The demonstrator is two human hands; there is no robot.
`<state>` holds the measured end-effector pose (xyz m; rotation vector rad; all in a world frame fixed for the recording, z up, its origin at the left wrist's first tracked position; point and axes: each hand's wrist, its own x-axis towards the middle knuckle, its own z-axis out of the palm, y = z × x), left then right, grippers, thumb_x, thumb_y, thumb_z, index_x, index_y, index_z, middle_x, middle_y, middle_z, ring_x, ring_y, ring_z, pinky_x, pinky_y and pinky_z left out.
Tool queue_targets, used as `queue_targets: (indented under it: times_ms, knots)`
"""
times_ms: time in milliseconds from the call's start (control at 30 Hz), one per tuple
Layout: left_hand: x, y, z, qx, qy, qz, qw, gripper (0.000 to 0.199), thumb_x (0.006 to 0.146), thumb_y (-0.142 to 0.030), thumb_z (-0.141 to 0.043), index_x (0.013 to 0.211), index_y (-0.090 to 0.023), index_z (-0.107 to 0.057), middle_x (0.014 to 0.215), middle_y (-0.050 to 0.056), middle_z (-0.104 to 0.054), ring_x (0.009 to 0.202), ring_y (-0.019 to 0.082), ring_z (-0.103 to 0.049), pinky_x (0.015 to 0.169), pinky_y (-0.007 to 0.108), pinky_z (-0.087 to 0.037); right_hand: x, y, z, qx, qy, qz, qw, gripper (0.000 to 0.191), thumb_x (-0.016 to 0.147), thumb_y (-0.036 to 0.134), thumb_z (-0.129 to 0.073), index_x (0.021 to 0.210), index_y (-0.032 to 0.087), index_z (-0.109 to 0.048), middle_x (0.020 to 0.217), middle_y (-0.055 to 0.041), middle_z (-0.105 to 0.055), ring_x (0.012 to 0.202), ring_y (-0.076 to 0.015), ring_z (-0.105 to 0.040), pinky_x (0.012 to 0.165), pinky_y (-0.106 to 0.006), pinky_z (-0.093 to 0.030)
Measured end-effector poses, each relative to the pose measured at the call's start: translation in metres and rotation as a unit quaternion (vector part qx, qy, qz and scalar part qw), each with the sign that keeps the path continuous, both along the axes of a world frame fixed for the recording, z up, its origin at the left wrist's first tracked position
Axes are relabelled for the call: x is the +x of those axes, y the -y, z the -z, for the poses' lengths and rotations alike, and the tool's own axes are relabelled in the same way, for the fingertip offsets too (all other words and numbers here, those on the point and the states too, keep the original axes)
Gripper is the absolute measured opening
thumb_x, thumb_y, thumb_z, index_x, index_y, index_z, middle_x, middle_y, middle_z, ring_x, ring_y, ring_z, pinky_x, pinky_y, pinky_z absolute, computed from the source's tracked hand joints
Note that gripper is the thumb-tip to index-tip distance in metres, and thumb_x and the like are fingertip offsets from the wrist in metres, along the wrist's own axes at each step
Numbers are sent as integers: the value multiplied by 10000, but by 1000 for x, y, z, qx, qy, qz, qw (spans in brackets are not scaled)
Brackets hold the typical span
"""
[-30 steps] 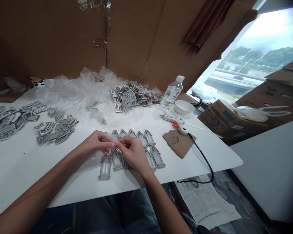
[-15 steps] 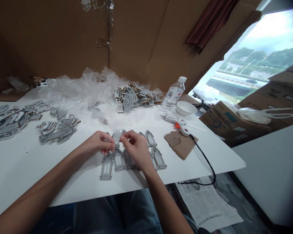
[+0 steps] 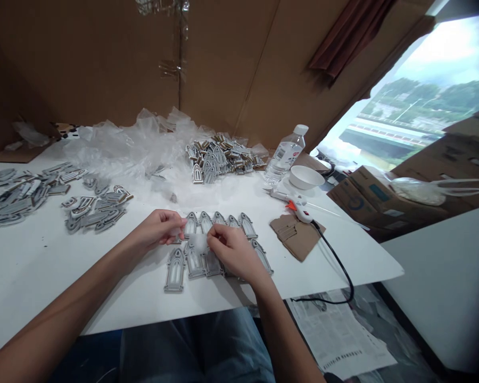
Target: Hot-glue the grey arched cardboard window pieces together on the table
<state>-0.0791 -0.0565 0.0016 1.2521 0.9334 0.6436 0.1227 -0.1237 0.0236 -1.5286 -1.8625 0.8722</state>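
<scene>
Grey arched window-shaped pieces (image 3: 174,271) lie in two rows near the table's front, some with pale, cloudy backing in their openings. Above these rows my right hand (image 3: 234,252) pinches a small translucent plastic piece (image 3: 199,243) between thumb and fingers. At the left end of the back row is my left hand (image 3: 162,229), its fingertips closed around a bit of clear plastic (image 3: 177,232). The right hand covers part of the front row.
Crumpled clear plastic bags (image 3: 120,146) and a heap of arched pieces (image 3: 219,157) lie behind. More piles (image 3: 98,210) sit left. To the right are a water bottle (image 3: 286,154), a white bowl (image 3: 306,177), a glue gun (image 3: 301,211) with a black cord, and cardboard (image 3: 295,236).
My hands have moved apart. The right went right and slightly down with the translucent plastic piece, the left a little left. The back-row pieces between them now show more.
</scene>
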Motion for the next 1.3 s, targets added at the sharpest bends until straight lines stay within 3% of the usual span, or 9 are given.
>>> queue_targets:
  times_ms: [233,533,700,967,1300]
  knots:
    - [-4,-1,5,30,-36,94,994,247,719,-352,-728,695,-110,-686,530,7,-599,366,36,-371,350,174,-212,-2,2,2,-7,2,-49,999,142,852,224,-464,735,199,-541,615,42,-510,530,-90,-426,508,-223,-285]
    - [-3,2,0,32,-45,139,989,247,771,-329,-663,641,-119,-661,476,-6,-565,359,45,-374,345,178,-205,-13,-5,11,31,-62,-6,998,152,905,288,-432,813,206,-522,706,26,-545,588,-104,-468,546,-237,-331]
    - [-3,2,-1,30,-37,101,994,348,791,-429,-656,650,-111,-656,613,52,-665,377,45,-420,343,174,-221,-6,-6,6,3,-30,-24,999,127,876,226,-452,776,197,-525,665,33,-510,566,-100,-429,544,-234,-318]
    - [-4,-2,5,14,-28,54,998,389,831,-427,-624,620,-102,-653,578,45,-640,381,34,-405,341,151,-217,-2,-7,5,-32,78,-108,991,135,855,198,-473,771,192,-578,659,30,-539,599,-94,-441,562,-224,-280]
    - [-3,-3,4,0,-16,29,999,378,848,-413,-596,621,-112,-625,632,67,-683,367,38,-424,325,139,-207,-8,-11,15,-3,73,-84,994,140,822,209,-534,766,184,-660,672,11,-607,608,-94,-475,572,-224,-290]
